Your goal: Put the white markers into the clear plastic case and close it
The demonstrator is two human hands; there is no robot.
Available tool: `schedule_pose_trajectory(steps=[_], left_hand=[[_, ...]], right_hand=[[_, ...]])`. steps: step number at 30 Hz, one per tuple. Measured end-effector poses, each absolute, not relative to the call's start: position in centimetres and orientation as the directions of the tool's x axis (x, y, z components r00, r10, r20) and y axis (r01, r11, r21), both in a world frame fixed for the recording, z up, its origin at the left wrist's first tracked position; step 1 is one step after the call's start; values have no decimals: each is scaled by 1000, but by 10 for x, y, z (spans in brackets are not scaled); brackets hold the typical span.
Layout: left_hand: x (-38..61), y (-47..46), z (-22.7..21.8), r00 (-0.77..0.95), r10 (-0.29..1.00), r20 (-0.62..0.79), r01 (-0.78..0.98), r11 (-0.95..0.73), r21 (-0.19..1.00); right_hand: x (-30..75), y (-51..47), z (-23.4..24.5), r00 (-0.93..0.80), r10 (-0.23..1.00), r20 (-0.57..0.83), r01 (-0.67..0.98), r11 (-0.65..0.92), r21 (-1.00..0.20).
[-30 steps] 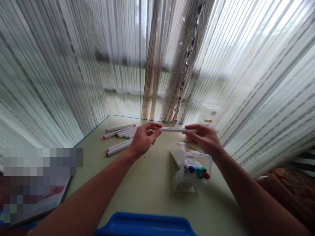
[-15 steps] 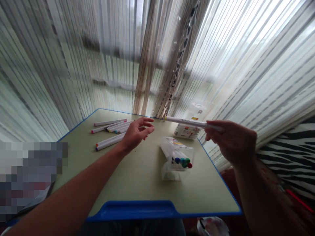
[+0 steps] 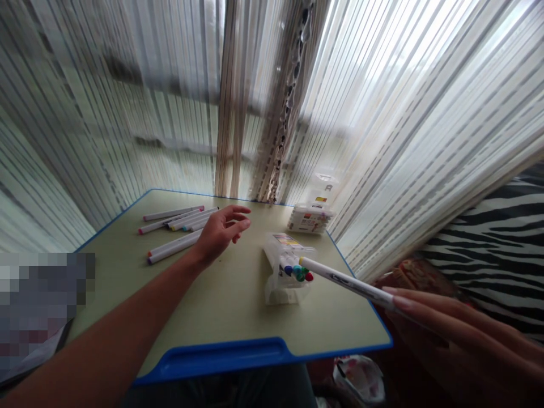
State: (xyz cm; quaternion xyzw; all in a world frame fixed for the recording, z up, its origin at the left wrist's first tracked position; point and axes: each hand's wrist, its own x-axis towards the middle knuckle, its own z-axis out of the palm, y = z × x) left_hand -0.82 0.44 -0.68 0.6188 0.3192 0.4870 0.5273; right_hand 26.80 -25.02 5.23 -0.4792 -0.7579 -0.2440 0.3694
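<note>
- The right hand [image 3: 450,334] is off the desk's [image 3: 238,309] near right corner, low in the view and blurred. Its long fingers lie stretched forward and pinch the back end of a white marker [image 3: 344,281].
- The white marker is in the air, slanting up and left from the fingers. Its free end is over the desk's right edge, just beside the coloured caps in the clear case [image 3: 277,255]. Whether it touches them cannot be told.
- The clear case lies on its side right of the desk's middle. Its open end faces the near edge, and blue, teal, green and red caps show there.
- The left hand [image 3: 219,232] is over the far half of the desk, palm down. It is empty, with fingers spread loosely and pointing right. Whether it rests on the surface cannot be told.
- Just left of that hand a pair of markers [image 3: 170,249] lies side by side.
- Further back, near the far left corner, a cluster of loose markers [image 3: 178,218] lies fanned out.
- A marker box [image 3: 309,220] stands at the far right corner against the striped curtain [image 3: 382,113].
- A raised blue lip [image 3: 221,357] runs along the near edge.
- Zebra-striped fabric [image 3: 488,226] shows to the right of the desk.
</note>
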Motion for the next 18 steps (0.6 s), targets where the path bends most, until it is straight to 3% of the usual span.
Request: schedule_pose_trajectory(steps=[5, 10, 18], left_hand=[[-9, 4, -7, 314, 913, 261, -119, -235, 965], [-10, 5, -8, 310, 914, 261, -129, -232, 964], [-10, 5, -6, 321, 912, 257, -138, -224, 965]], right_hand=[[256, -240, 52, -314, 536, 784, 883, 468, 33], [244, -231, 54, -417, 499, 760, 850, 511, 131], [229, -223, 51, -348, 526, 776, 867, 496, 53]])
